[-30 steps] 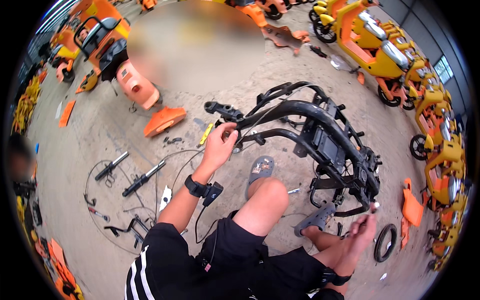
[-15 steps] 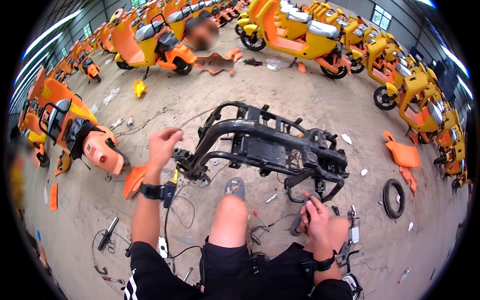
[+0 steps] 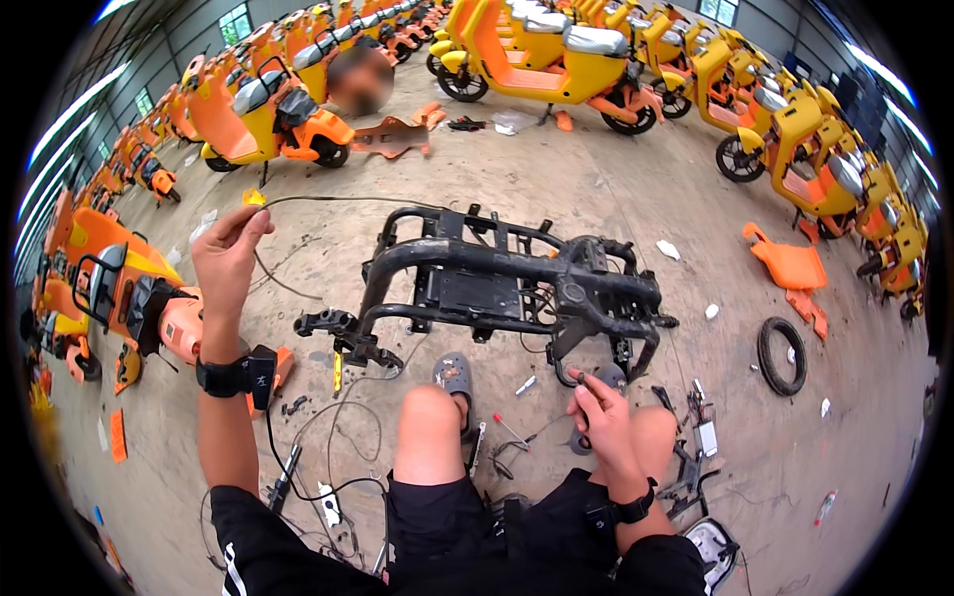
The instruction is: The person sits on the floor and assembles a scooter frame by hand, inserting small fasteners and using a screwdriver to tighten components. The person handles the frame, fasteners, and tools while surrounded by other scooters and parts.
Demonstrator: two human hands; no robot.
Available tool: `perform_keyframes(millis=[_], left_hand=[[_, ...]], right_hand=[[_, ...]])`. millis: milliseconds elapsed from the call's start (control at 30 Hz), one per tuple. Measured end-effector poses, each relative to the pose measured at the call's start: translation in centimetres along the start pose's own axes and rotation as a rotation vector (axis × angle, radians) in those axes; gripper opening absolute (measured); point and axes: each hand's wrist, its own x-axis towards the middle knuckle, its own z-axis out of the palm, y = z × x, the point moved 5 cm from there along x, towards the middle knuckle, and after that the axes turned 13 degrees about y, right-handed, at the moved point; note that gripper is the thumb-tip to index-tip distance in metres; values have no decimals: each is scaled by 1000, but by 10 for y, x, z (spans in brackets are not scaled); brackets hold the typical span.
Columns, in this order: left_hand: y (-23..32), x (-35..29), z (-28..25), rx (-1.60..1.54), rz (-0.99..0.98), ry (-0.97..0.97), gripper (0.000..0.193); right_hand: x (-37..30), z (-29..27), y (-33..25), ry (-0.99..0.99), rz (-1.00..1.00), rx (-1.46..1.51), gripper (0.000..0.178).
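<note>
A bare black scooter frame (image 3: pixel 497 256) lies on the concrete floor in front of my knees. My left hand (image 3: pixel 231 253) is raised off its left end, thumb and fingers pinched on a thin dark cable (image 3: pixel 348 199). That cable arcs across to the frame's far side, and a loose tail hangs below my fingers. Near the frame's close right corner, my right hand (image 3: pixel 604 425) is closed, with a small dark tip showing at its fingertips. What it holds is mostly hidden by the fingers.
Loose cables (image 3: pixel 343 427), a red-tipped screwdriver (image 3: pixel 509 429) and other tools lie around my feet. A black tyre (image 3: pixel 781 356) and an orange panel (image 3: pixel 790 260) are on the right. Yellow and orange scooters (image 3: pixel 542 60) stand in rows behind; a person is blurred among them.
My left hand has moved left and away from the frame, drawing the cable out in a longer arc. My right hand stays by the frame's near corner. The whole view has shifted slightly.
</note>
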Motion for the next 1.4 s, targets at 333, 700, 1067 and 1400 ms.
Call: perform_keyframes(millis=[333,700,1067,1400], left_hand=[[-67,-63,7,362,3,-348,28],[-243,-310,-184,468,-783,-178,28],[-313,-594,-363,972,-1099,-356,22],[-377,-621,-336,961,-1010,-334,25]], right_hand=[[3,2,14,-42,8,-66,34],[7,-10,33,31,39,-144,41],[13,-7,41,101,129,-294,47],[-41,-105,-36,408,-66,-134,42]])
